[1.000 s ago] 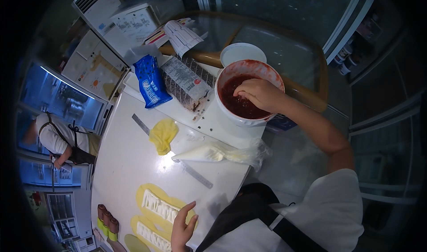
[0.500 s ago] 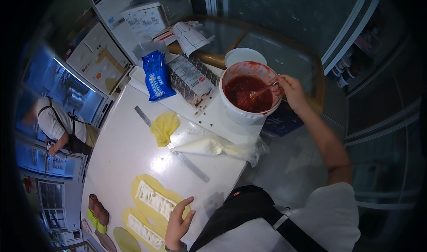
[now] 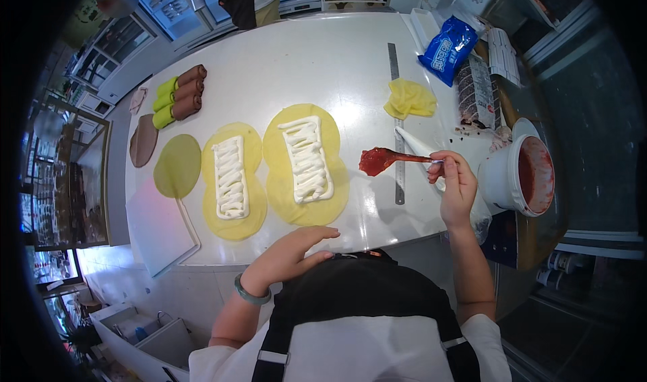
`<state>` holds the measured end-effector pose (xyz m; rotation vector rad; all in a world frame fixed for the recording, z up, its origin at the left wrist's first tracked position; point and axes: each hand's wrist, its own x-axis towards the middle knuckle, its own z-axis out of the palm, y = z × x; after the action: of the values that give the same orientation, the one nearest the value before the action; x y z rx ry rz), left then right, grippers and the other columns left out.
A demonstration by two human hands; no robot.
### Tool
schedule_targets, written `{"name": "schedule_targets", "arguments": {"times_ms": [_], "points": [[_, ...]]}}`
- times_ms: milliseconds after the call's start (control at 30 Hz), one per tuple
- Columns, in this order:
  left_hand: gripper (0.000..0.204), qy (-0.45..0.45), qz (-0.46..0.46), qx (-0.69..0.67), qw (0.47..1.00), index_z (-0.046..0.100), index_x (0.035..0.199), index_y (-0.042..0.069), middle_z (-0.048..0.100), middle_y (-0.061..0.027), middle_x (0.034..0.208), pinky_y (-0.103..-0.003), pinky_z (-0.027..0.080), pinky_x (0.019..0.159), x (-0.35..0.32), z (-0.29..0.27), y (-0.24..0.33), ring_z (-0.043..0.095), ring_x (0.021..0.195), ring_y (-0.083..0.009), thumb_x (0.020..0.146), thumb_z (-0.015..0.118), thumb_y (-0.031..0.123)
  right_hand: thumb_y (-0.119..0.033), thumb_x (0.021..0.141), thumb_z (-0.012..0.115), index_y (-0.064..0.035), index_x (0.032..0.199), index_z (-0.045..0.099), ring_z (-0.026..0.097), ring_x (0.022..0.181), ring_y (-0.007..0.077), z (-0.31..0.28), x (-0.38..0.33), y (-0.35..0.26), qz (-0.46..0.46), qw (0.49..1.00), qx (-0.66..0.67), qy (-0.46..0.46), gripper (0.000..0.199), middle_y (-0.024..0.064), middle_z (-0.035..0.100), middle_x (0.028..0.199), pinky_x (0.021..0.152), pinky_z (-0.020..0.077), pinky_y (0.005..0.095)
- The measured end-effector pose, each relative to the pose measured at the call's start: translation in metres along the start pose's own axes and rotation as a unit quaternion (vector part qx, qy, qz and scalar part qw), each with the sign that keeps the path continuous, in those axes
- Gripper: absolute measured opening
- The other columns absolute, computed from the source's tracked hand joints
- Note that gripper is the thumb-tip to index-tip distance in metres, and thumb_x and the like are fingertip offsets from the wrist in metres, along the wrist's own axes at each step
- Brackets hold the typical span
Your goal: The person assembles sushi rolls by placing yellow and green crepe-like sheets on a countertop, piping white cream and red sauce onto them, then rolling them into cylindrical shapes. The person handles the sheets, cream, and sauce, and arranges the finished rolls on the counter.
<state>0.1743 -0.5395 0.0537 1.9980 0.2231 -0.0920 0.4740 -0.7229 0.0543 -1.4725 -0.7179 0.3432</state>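
Observation:
My right hand (image 3: 455, 183) grips the thin handle of a spoon (image 3: 412, 157) above the right part of the table. Thick red jam (image 3: 375, 161) loads its bowl end. At the table's front edge, against my apron, my left hand (image 3: 288, 252) has its fingers stretched out and holds nothing. Ahead of it lie two pairs of overlapping yellow crepes: a larger pair (image 3: 280, 143) and a smaller pair (image 3: 232, 230). Each bears a rectangle of piped white cream (image 3: 308, 160). Right of the raised spoon stands a white bucket (image 3: 497, 180) with red jam on its inner wall.
A steel ruler (image 3: 393, 62), a crumpled yellow crepe (image 3: 410, 98) and a piping bag (image 3: 414, 145) lie right of centre. Brown-and-green rolls (image 3: 180, 98), a green crepe (image 3: 177, 165) and a white board (image 3: 162, 224) are left. A blue packet (image 3: 450, 50) sits far right. Another person (image 3: 251, 1) stands beyond.
My right hand has lifted the jam-loaded spoon out of the bucket and carried it left over the table. The view has turned toward the crepes. My left hand stays empty by the near edge.

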Motion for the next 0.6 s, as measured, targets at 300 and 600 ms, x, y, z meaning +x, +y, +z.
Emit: {"name": "schedule_targets", "arguments": {"times_ms": [300,600], "points": [[0.041,0.130,-0.091,-0.046,0.986,0.063,0.138,0.007,0.066,-0.0141,0.137,-0.040,0.048,0.108,-0.087,0.000,-0.026,0.061,0.126,-0.0330,0.099,0.070,0.019,-0.012,0.111,0.049,0.0015,0.110,0.070,0.066,0.079,0.0114,0.123,0.002,0.076,-0.051,0.988,-0.118,-0.089,0.025,0.0069,0.069,0.091,0.073,0.0555,0.0264],[0.042,0.148,-0.087,-0.049,0.984,0.062,0.139,0.006,0.064,-0.0137,0.139,-0.040,0.049,0.108,-0.108,-0.008,-0.034,0.060,0.129,-0.0319,0.100,0.069,0.017,-0.010,0.109,0.052,0.0014,0.108,0.069,0.069,0.077,0.0151,0.163,0.051,0.102,-0.120,0.978,-0.159,-0.062,0.021,0.0097,0.070,0.092,0.072,0.0565,0.0288]]}}
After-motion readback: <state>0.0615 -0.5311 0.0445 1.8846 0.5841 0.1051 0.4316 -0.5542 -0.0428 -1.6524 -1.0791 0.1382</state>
